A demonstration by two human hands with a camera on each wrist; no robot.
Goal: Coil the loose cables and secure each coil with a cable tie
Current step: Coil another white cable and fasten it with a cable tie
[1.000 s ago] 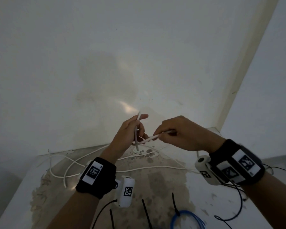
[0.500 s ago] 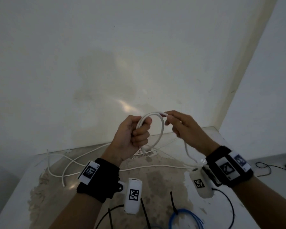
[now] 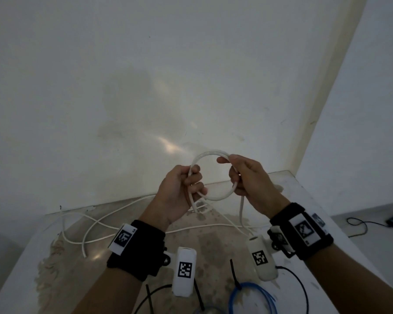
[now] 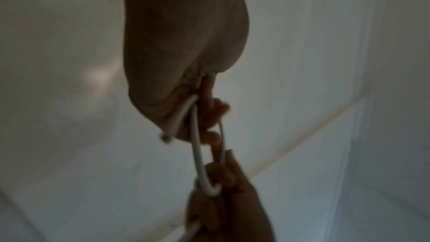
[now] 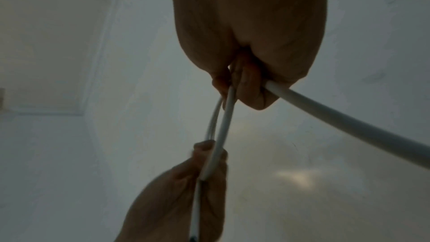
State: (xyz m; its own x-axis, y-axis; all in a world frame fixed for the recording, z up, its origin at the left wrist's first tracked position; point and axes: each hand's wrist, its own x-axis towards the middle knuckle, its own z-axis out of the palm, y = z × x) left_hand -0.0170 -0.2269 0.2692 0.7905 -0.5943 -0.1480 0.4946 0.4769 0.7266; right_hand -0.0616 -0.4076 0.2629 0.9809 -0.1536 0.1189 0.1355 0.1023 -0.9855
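1.0 s ago the white cable (image 3: 216, 198) was only a short straight stretch pinched between both hands; 0.5 s ago it arched into a half loop; now it closes into a full round loop held up off the surface (image 3: 23, 257). Left hand (image 3: 179, 191) went from a fingertip pinch to a fist-like grip on the loop's left side; right hand (image 3: 250, 180) rose and now grips the loop's right side, with the cable's tail hanging below it.

Smooth, plastic-looking white cable (image 3: 216, 197); the counter (image 3: 127, 264) is worn and blotchy; wall (image 3: 145, 87) painted matt.
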